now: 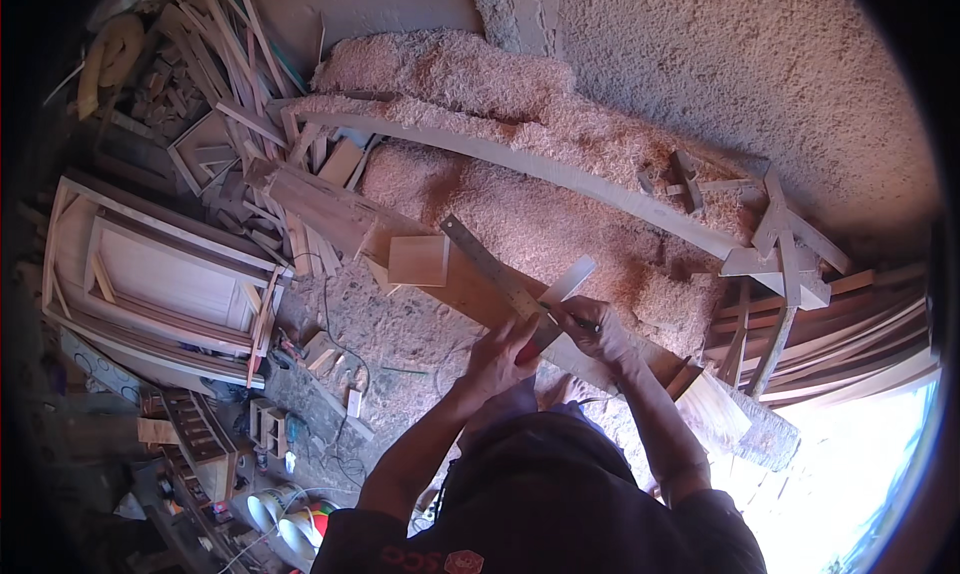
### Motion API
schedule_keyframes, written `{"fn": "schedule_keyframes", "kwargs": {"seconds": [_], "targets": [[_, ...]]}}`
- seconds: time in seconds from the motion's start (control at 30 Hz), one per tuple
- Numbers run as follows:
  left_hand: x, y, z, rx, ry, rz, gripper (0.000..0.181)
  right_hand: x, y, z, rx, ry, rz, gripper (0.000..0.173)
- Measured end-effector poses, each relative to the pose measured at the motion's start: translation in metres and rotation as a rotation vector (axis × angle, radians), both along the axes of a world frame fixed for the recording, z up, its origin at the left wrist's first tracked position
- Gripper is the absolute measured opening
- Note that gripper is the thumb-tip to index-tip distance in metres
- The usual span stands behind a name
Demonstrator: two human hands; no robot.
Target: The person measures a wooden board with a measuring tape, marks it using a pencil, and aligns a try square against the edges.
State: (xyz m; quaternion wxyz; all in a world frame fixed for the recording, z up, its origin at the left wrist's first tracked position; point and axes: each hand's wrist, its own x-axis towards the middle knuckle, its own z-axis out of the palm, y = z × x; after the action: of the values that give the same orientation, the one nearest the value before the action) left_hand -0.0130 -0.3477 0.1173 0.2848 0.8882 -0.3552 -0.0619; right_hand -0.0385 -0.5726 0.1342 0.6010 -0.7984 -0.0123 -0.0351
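My left hand [501, 353] grips the red stock of a metal try square, whose long blade [484, 261] points up and left over the workbench plank. Close beside it, my right hand [596, 330] holds a slim dark marking tool, perhaps a pencil, between the fingers. A short pale wood strip [570, 278] sticks out past the square's blade near my right fingers; which hand steadies it I cannot tell. Further left on the wooden bench plank [465, 293] lies a flat square wood block [418, 260].
Wood shavings [525, 199] are heaped behind the bench, with a long beam [480, 148] across them. Offcuts [169, 94] and panelled wooden frames [172, 278] fill the left side. A cable [352, 353] trails over the floor. Stacked boards [840, 326] lie at right.
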Motion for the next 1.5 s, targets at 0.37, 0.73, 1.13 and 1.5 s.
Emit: {"fn": "schedule_keyframes", "kwargs": {"seconds": [0.37,0.73,1.13,1.5], "targets": [[0.002,-0.006,-0.002,0.026,-0.094,-0.024,0.079,-0.037,0.015,-0.064,0.234,0.302,-0.115,0.044],[0.042,-0.074,-0.010,-0.066,0.045,-0.100,0.081,0.006,-0.001,-0.055,0.553,0.413,-0.364,0.033],[0.040,-0.085,0.000,-0.061,0.081,-0.078,0.081,0.009,-0.007,-0.061,0.618,0.396,-0.412,0.029],[0.040,-0.087,0.002,-0.017,0.013,-0.067,0.080,0.010,-0.009,-0.055,0.576,0.389,-0.430,0.030]]}}
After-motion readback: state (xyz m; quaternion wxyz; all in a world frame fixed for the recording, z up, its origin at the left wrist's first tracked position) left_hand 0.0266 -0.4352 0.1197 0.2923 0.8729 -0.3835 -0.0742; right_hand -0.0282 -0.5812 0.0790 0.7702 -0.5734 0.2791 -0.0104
